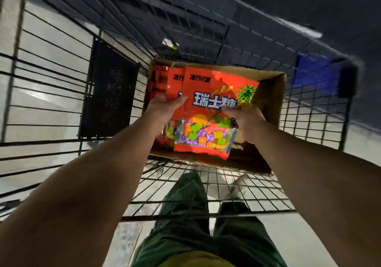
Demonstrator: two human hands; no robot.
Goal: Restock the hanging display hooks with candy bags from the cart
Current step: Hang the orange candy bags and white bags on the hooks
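**Candy bags held over the box in the cart**

Candy bags [208,109], orange with a clear window of coloured sweets, were held in a small stack above a cardboard box [272,99] inside the wire cart [216,186]. The left hand [162,107] gripped the stack's left edge, thumb on the front bag. The right hand [245,120] pinched its right side.

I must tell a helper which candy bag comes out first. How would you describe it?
Look in the wire cart for the cardboard box. The front orange bag, gripped by the left hand and right hand, overlaps the others and alone shows its pineapple picture and candy window.
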